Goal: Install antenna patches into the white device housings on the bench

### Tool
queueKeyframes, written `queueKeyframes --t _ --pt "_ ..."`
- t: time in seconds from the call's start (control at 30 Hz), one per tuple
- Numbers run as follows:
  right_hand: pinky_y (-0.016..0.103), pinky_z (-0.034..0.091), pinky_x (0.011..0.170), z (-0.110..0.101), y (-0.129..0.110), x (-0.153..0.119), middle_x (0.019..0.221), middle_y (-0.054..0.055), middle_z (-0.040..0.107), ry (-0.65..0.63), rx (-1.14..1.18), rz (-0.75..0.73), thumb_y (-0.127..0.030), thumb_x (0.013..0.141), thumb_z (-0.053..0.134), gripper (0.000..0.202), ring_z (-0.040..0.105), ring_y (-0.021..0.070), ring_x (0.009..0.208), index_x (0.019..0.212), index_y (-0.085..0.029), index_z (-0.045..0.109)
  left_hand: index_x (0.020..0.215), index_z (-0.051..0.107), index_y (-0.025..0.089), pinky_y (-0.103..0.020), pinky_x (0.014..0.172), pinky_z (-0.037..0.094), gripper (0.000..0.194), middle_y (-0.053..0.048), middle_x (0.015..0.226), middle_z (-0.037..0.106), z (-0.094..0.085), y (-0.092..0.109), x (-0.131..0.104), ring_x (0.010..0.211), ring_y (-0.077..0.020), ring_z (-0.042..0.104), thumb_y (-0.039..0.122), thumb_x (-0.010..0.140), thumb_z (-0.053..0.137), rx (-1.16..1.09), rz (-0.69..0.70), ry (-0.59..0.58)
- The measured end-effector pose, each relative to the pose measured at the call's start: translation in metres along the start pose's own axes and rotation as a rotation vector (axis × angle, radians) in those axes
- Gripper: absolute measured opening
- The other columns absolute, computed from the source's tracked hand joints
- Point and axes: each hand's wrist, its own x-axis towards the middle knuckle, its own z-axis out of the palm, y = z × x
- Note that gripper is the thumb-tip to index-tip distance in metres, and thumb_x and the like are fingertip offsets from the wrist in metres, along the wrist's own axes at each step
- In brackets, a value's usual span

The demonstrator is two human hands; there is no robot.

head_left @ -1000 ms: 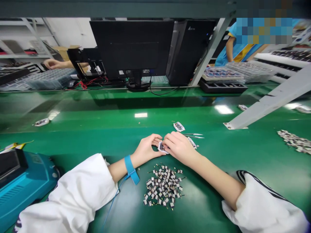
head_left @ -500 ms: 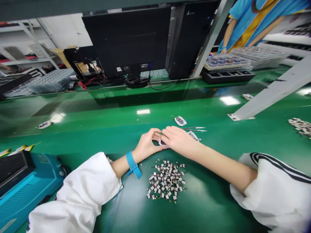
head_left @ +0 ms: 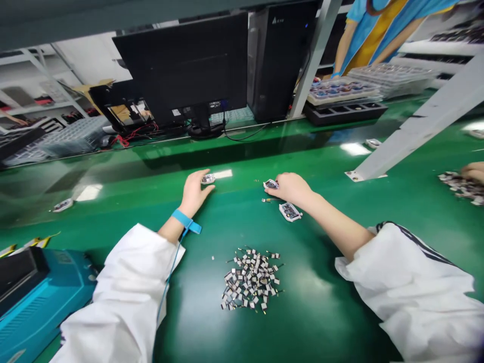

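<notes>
My left hand (head_left: 194,190) is on the left, its thumb and fingers around a small white-framed circuit unit (head_left: 207,179). To the right, my right hand (head_left: 290,187) has its fingers closed on a second white-framed unit (head_left: 270,184). A third unit (head_left: 290,212) lies on the green table just below my right hand. Part of the tweezers (head_left: 269,200) shows beside that hand; the rest is hidden. Nearer to me is a pile of small metal-faced parts with short leads (head_left: 251,280). A blue strap with a cord circles my left wrist.
A monitor (head_left: 185,65) and a black computer tower (head_left: 283,60) stand at the back. A slanted metal post (head_left: 416,121) rises at right. A teal machine (head_left: 49,297) sits at left. Another person's hand (head_left: 474,171) touches a pile at far right.
My hands have parted: the left moved left and forward with a unit, the right moved slightly forward onto the farther unit. The third unit is now uncovered. The other person's hand has appeared.
</notes>
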Motion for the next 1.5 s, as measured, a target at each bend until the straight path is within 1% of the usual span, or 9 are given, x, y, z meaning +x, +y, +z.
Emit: queueKeyframes --t 0.1,0.17,0.27,0.47,0.67,0.77,0.9,1.23,1.5 --pt "0.028 0.038 0.059 -0.006 -0.009 -0.004 0.071 0.015 0.059 0.028 0.008 -0.019 -0.037 0.07 0.05 0.032 0.055 0.0231 0.072 0.068 -0.007 0.061 0.089 0.062 0.022 -0.029 0.084 0.044 0.015 -0.001 0.093 0.063 -0.004 0.048 -0.04 0.09 -0.0167 0.057 0.026 0.075 0.057 -0.034 0.216 -0.375" --pt "0.03 0.039 0.066 -0.01 -0.016 -0.013 0.077 0.015 0.059 0.054 0.036 -0.081 -0.036 0.069 0.05 0.031 0.053 0.0246 0.079 0.075 -0.008 0.062 0.091 0.062 0.024 -0.021 0.081 0.044 0.016 0.002 0.093 0.064 -0.002 0.075 -0.064 0.088 -0.0122 0.057 0.023 0.08 0.05 -0.06 0.343 -0.578" --pt "0.03 0.04 0.073 -0.011 -0.031 -0.035 0.079 0.009 0.059 0.047 0.104 -0.237 -0.037 0.069 0.052 0.029 0.052 0.0217 0.081 0.081 -0.013 0.062 0.1 0.058 0.019 -0.02 0.083 0.041 0.026 -0.002 0.098 0.061 0.009 0.094 -0.082 0.091 -0.0116 0.054 0.017 0.086 0.036 0.112 0.563 -0.742" --pt "0.034 0.04 0.081 0.005 -0.046 -0.068 0.082 0.01 0.059 -0.014 0.216 -0.402 -0.041 0.07 0.058 0.034 0.052 0.0231 0.085 0.085 -0.011 0.063 0.075 0.064 0.018 -0.021 0.064 0.039 0.021 -0.001 0.073 0.056 0.024 0.087 -0.076 0.07 -0.0122 0.051 0.024 0.083 0.045 0.313 0.54 -0.736" --pt "0.03 0.042 0.082 0.014 -0.025 -0.07 0.092 0.004 0.06 0.011 0.36 -0.415 -0.033 0.083 0.044 0.032 0.053 0.0164 0.091 0.11 -0.019 0.054 0.086 0.063 0.02 -0.022 0.065 0.04 0.019 -0.001 0.077 0.057 0.016 0.087 -0.074 0.071 -0.0129 0.052 0.016 0.082 0.045 0.369 0.476 -0.738" --pt "0.032 0.043 0.082 0.016 -0.022 -0.072 0.094 0.004 0.06 0.046 0.409 -0.422 -0.038 0.078 0.051 0.036 0.053 0.0181 0.093 0.109 -0.02 0.054 0.093 0.061 0.019 -0.023 0.068 0.042 0.021 -0.002 0.083 0.058 0.015 0.086 -0.079 0.075 -0.0137 0.054 0.016 0.083 0.042 0.381 0.442 -0.722" --pt "0.036 0.043 0.083 0.019 -0.026 -0.077 0.096 0.007 0.058 0.088 0.38 -0.481 -0.048 0.07 0.057 0.054 0.052 0.0217 0.094 0.112 -0.016 0.051 0.093 0.059 0.016 -0.026 0.071 0.045 0.019 -0.003 0.088 0.06 0.015 0.078 -0.088 0.08 -0.0152 0.055 0.026 0.082 0.046 0.327 0.366 -0.583" --pt "0.033 0.044 0.081 0.024 -0.027 -0.081 0.098 0.006 0.056 0.109 0.431 -0.509 -0.037 0.074 0.056 0.043 0.051 0.0194 0.095 0.11 -0.014 0.05 0.091 0.059 0.018 -0.016 0.069 0.049 0.016 0.001 0.085 0.063 0.013 0.064 -0.093 0.072 -0.0069 0.06 0.013 0.077 0.053 -0.053 0.123 -0.403" --pt "0.029 0.043 0.077 0.025 -0.022 -0.08 0.097 0.005 0.056 0.123 0.437 -0.543 -0.039 0.073 0.058 0.042 0.052 0.0168 0.092 0.107 -0.015 0.051 0.089 0.062 0.016 -0.027 0.077 0.049 0.015 -0.003 0.093 0.064 0.013 0.051 -0.091 0.085 -0.0139 0.059 0.017 0.081 0.049 0.255 0.392 -0.348"
